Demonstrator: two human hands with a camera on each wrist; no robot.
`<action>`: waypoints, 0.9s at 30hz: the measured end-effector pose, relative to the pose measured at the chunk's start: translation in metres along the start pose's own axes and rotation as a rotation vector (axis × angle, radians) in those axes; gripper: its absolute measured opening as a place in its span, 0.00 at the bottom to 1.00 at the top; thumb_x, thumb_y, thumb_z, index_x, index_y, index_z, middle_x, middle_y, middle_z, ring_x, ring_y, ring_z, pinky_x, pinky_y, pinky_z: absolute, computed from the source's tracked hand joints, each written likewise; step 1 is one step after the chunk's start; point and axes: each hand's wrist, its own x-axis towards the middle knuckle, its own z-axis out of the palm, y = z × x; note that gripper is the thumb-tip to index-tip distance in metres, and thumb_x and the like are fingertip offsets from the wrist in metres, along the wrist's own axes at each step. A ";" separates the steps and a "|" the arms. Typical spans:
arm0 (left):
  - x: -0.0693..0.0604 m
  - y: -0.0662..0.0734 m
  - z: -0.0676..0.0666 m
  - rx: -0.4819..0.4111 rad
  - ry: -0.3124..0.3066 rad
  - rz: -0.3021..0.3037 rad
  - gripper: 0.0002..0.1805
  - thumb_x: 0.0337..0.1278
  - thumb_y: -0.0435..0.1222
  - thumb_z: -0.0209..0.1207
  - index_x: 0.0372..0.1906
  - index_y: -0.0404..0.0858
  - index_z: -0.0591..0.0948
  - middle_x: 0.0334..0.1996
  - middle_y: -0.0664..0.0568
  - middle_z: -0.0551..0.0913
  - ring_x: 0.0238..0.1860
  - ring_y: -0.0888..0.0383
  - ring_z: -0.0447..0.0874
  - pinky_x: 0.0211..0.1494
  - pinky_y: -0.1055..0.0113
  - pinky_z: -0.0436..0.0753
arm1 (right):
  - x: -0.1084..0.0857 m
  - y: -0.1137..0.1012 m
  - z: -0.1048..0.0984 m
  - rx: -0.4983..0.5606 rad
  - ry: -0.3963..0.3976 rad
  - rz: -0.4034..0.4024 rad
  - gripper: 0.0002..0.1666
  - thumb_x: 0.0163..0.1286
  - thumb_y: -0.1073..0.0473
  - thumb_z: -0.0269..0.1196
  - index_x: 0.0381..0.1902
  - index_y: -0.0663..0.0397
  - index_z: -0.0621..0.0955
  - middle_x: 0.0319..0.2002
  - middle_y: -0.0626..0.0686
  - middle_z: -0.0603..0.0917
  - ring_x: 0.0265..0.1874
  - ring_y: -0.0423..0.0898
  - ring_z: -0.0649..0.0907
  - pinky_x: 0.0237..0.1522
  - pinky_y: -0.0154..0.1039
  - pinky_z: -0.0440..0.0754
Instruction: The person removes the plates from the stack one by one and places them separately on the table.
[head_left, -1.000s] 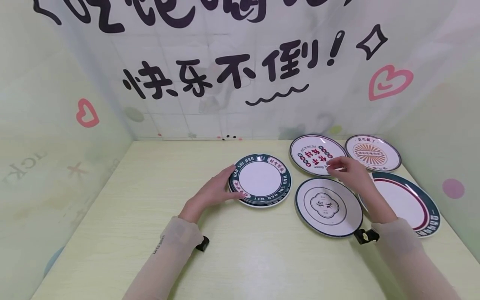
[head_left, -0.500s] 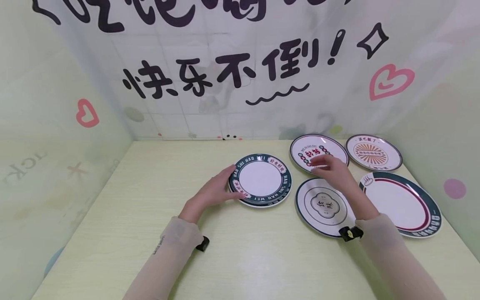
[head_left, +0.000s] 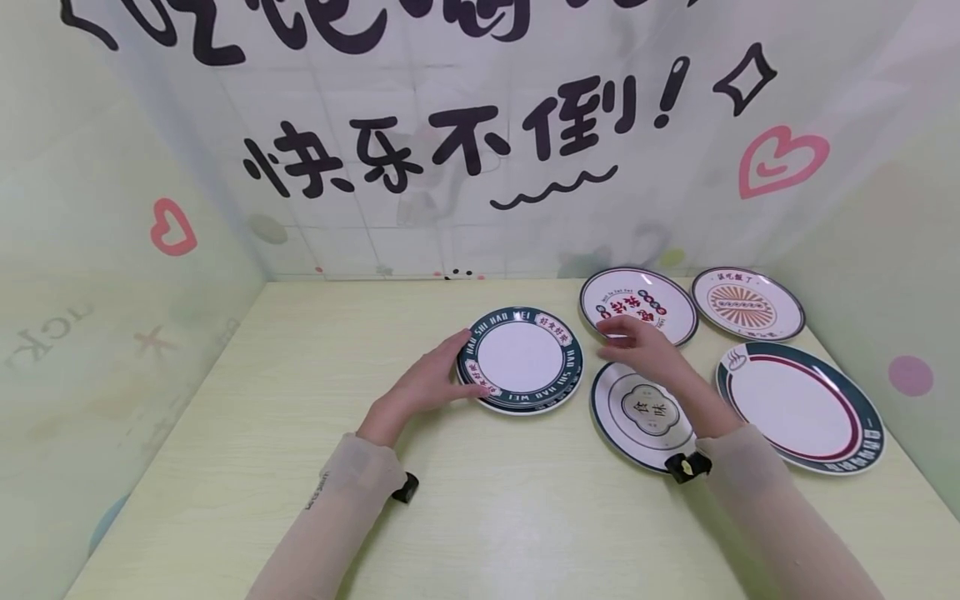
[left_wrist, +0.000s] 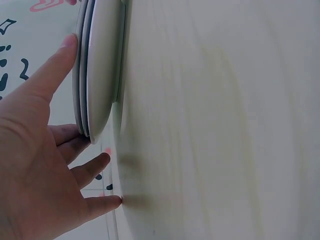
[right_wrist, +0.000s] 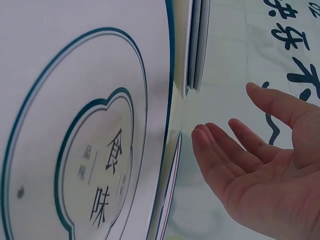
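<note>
A stack of plates [head_left: 520,363], the top one white with a dark green lettered rim, lies mid-table. My left hand [head_left: 420,383] grips its left edge, thumb on the near side and fingers round the far side. The left wrist view shows several stacked rims [left_wrist: 86,75] between thumb and fingers, with the other fingertips of the left hand [left_wrist: 50,150] spread below. My right hand [head_left: 648,358], fingers loosely bent and holding nothing, hovers between the red-lettered plate [head_left: 615,287] and the plate with a cloud-shaped emblem [head_left: 637,442]. In the right wrist view that hand [right_wrist: 260,160] is apart from the emblem plate [right_wrist: 30,75].
At the right lie an oval green-rimmed plate [head_left: 795,404] and, behind it, a plate with an orange sunburst [head_left: 742,308]. A printed sheet [head_left: 450,242] with black lettering stands behind the table [head_left: 300,375], and pale side walls flank it.
My right hand has moved left, from over the right part of the red-lettered plate toward the stack. My left hand and the plates have stayed in place.
</note>
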 end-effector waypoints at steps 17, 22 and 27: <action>-0.001 0.001 0.000 -0.003 -0.009 -0.023 0.59 0.52 0.58 0.68 0.81 0.45 0.48 0.81 0.50 0.49 0.81 0.47 0.48 0.83 0.48 0.55 | 0.011 0.004 0.015 -0.022 -0.194 0.019 0.39 0.70 0.61 0.63 0.73 0.70 0.62 0.74 0.70 0.63 0.73 0.68 0.65 0.73 0.59 0.67; -0.001 0.001 0.000 0.002 -0.008 -0.025 0.59 0.53 0.58 0.68 0.81 0.46 0.47 0.81 0.50 0.49 0.81 0.47 0.47 0.83 0.48 0.54 | 0.013 0.004 0.016 -0.012 -0.234 0.028 0.41 0.69 0.62 0.64 0.74 0.69 0.60 0.75 0.70 0.60 0.74 0.68 0.63 0.73 0.58 0.67; -0.001 0.001 0.000 0.003 -0.008 -0.023 0.59 0.53 0.59 0.68 0.81 0.45 0.47 0.81 0.50 0.49 0.81 0.47 0.47 0.83 0.48 0.55 | 0.016 0.006 0.016 0.001 -0.258 0.030 0.43 0.68 0.63 0.64 0.75 0.69 0.59 0.76 0.70 0.58 0.74 0.67 0.63 0.74 0.58 0.67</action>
